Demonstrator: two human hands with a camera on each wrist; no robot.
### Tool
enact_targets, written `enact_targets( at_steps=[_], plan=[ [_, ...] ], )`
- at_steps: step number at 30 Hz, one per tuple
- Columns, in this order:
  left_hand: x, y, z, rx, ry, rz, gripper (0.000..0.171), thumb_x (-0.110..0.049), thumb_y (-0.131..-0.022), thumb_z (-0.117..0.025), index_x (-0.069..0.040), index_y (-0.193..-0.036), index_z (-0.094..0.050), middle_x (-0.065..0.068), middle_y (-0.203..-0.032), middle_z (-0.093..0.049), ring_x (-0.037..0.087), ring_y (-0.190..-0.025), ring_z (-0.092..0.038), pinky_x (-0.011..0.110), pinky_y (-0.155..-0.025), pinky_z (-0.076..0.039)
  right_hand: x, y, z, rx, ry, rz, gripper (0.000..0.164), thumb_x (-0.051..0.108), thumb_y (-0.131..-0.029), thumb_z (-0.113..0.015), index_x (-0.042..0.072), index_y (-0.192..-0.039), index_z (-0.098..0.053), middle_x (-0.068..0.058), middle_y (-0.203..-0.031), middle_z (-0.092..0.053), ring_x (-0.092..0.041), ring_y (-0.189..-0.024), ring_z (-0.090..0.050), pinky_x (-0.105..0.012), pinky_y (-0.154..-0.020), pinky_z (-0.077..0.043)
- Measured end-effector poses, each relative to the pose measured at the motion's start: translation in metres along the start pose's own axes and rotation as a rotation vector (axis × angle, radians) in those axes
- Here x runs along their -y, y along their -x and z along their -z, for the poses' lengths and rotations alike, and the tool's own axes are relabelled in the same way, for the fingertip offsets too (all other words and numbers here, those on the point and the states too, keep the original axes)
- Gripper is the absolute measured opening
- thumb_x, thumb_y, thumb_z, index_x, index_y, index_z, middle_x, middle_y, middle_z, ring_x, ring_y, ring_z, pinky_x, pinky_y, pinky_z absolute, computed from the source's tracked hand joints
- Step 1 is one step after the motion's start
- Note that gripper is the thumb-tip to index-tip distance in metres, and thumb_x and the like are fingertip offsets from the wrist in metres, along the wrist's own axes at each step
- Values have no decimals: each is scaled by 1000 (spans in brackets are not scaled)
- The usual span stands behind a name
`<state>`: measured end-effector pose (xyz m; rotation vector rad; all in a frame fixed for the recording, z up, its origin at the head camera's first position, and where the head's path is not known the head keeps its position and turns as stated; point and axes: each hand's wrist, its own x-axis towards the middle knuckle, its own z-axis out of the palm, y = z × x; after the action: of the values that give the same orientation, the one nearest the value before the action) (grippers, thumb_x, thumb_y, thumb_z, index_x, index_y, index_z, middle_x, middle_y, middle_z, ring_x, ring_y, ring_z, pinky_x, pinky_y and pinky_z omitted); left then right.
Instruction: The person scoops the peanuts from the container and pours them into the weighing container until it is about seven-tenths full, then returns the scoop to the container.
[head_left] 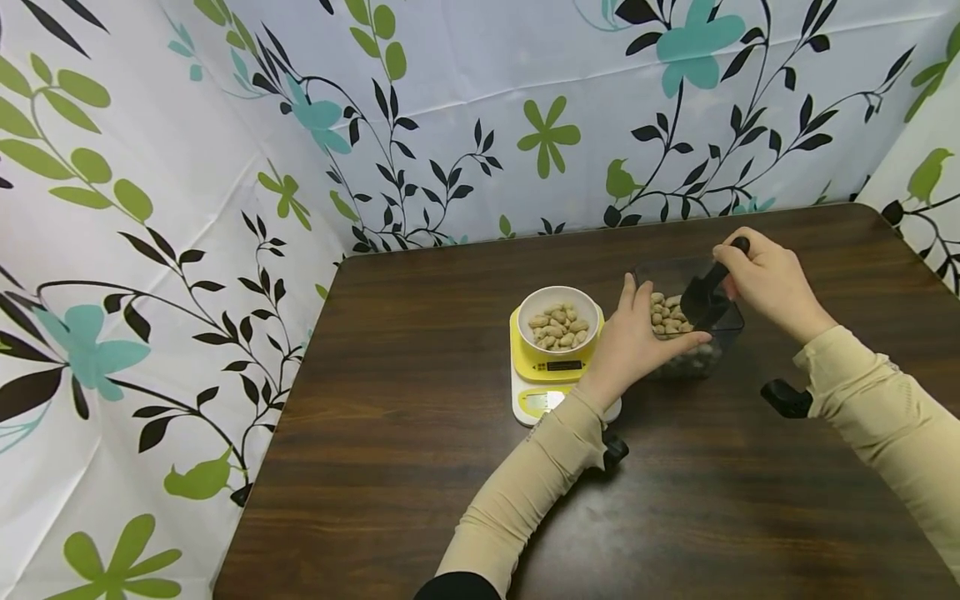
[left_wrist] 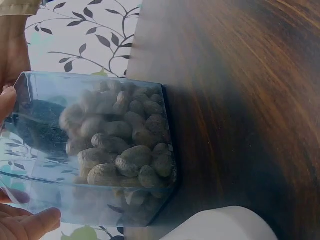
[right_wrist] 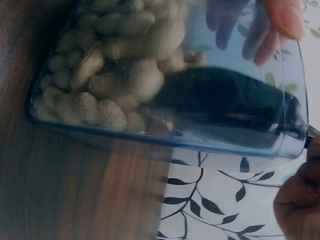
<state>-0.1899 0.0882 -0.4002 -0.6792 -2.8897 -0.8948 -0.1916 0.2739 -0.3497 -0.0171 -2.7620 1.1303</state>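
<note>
My right hand (head_left: 768,279) grips the handle of a black scoop (head_left: 705,293), its blade tilted down inside a clear plastic container (head_left: 693,367). Peanuts in their shells (head_left: 667,315) fill the container's lower part. In the right wrist view the dark scoop blade (right_wrist: 225,97) shows through the wall, its tip among the peanuts (right_wrist: 110,65). At the container's near left rim, my left hand (head_left: 633,342) holds on, thumb along the front edge and fingers at the left side. The left wrist view shows the left thumb (left_wrist: 40,222) against the clear wall.
Left of the container a white bowl (head_left: 558,293) of peanuts stands on a yellow and white kitchen scale (head_left: 528,362), partly behind my left hand and sleeve. Everything is on a dark wooden table (head_left: 390,400). A patterned curtain (head_left: 465,108) hangs along its back and left edges.
</note>
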Motion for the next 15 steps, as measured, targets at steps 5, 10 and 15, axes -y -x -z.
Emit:
enact_targets(
  at_steps=[5,10,15],
  plan=[
    [1,1,-1,13,-3,1,95,-71,-73,-60,-14,-144,-33,16,-155,-19,20,-114,-60,18,-71,-52,-17,1,-5,91,-177,-115,40,41,-99,-33,4,-105,-47,8,-52,-51,-14,-50,-44,-27,-53,-40],
    [0,1,-1,26,-2,-12,94,-70,-74,-60,-13,-144,-33,16,-155,-18,20,-113,-60,17,-71,-52,-24,4,-11,87,-254,-142,37,42,-98,-37,6,-102,-46,10,-52,-47,-16,-52,-45,-27,-57,-40],
    [0,-1,0,23,-24,10,98,-71,-73,-59,-12,-145,-31,15,-155,-19,20,-117,-58,19,-73,-53,-25,4,-9,102,-307,-107,35,44,-97,-42,11,-101,-51,10,-53,-46,-13,-52,-45,-29,-55,-35]
  ],
)
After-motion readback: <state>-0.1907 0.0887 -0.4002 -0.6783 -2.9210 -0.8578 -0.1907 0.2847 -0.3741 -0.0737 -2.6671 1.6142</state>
